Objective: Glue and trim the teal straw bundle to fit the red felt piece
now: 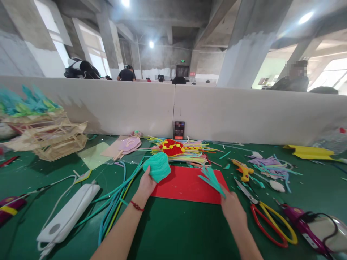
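My left hand (148, 186) is closed on the edge of a teal rounded piece (157, 167) covered with rows of fuzzy stems, held up over the red sheet (187, 184). In my right hand (233, 203), above that sheet's right end, is a bunch of short teal strips (211, 180) that fan out to the upper left. Behind the sheet a red fan-shaped piece with yellow trim (172, 148) lies on several coloured pipe cleaners (193, 159). Long teal and blue stems (119, 195) lie left of my left forearm.
Red-and-yellow scissors (267, 215), a yellow glue gun (243, 170) and a purple tool (303, 225) lie to the right. On the left are a white power strip (69, 213) and a wooden-frame model (54, 139). A pale partition (121, 104) stands behind; people sit beyond it.
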`<state>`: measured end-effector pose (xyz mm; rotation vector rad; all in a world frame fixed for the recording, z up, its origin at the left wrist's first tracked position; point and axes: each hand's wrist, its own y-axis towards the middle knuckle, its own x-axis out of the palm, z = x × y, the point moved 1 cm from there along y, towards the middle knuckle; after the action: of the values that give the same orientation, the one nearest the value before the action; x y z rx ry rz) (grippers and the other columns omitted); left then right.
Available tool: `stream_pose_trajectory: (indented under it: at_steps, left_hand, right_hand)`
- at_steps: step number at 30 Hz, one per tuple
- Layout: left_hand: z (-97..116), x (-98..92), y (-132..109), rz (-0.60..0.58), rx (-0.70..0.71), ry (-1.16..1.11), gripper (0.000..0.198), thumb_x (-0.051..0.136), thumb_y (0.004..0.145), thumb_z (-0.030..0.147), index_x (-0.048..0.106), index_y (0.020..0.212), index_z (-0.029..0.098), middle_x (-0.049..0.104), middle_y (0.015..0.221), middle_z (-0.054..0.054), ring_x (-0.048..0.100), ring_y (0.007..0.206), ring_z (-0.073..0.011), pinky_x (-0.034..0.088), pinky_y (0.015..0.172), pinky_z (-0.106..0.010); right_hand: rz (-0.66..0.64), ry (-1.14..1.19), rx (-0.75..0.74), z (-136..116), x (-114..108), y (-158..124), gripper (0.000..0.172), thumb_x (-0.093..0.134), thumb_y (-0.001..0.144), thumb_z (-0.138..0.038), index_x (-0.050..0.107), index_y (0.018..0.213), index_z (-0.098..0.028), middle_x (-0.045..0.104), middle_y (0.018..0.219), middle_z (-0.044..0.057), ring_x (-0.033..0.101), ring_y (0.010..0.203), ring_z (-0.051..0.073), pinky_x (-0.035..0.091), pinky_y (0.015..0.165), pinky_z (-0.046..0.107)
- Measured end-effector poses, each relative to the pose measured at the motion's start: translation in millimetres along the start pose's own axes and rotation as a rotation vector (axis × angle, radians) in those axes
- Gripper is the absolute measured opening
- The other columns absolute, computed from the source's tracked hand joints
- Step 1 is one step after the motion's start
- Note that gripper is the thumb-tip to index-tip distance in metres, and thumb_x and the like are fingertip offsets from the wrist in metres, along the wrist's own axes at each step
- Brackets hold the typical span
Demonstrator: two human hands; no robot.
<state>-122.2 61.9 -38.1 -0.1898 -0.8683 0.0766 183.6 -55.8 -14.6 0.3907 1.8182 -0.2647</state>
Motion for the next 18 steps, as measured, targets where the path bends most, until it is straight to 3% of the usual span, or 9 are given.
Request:
stream_pose_trajectory:
  at_steps: [3,6,13,15,18]
  left_hand:
    - [0.2,-0.7,0.4,0.118,0.093,0.121,0.023,0.053,0.088,0.025,0.066,0.105,0.016,0.070,0.106,-0.011,0.061,0.109,-0.0276,0.040,0.102,-0.049]
    - [7.6,-1.8,0.2,0.241,0.209,0.273,0.016,0.063,0.080,0.024,0.068,0.093,0.016,0.073,0.093,-0.009,0.062,0.107,-0.0276,0.042,0.101,-0.043]
    - [19.3,-0.2,-9.6,0.374,0.340,0.558,0.008,0.064,0.075,0.023,0.069,0.078,0.017,0.073,0.088,-0.010,0.061,0.107,-0.0310,0.038,0.102,-0.044]
    - [18.0,0.1,-12.5,0.384,0.354,0.600,0.010,0.063,0.075,0.024,0.068,0.078,0.016,0.072,0.087,-0.010,0.062,0.103,-0.0310,0.039,0.101,-0.046]
    - [15.1,0.8,-14.7,0.380,0.365,0.641,0.013,0.064,0.075,0.028,0.068,0.079,0.016,0.072,0.085,-0.010,0.064,0.097,-0.0299,0.043,0.096,-0.045]
  right_hand:
    - [0.141,0.001,0.062,52.6,1.7,7.4,0.048,0.029,0.090,-0.022,0.051,0.132,-0.016,0.062,0.102,0.018,0.064,0.096,0.029,0.049,0.077,0.038]
    - [0.215,0.071,0.045,72.3,-0.3,3.8,0.049,0.025,0.090,-0.026,0.051,0.129,-0.012,0.057,0.118,0.021,0.059,0.106,0.032,0.049,0.081,0.041]
    - [0.255,0.131,0.111,46.5,-28.9,15.8,0.053,0.023,0.093,-0.032,0.044,0.133,-0.004,0.057,0.107,0.022,0.061,0.094,0.032,0.049,0.079,0.041]
    - [0.206,0.055,0.126,39.1,-36.2,26.3,0.055,0.030,0.092,-0.033,0.041,0.134,0.000,0.054,0.116,0.026,0.058,0.104,0.034,0.048,0.085,0.042]
    - [0.188,-0.073,0.059,20.9,-37.9,34.8,0.056,0.038,0.090,-0.033,0.041,0.136,0.000,0.043,0.135,0.027,0.039,0.129,0.038,0.042,0.095,0.048]
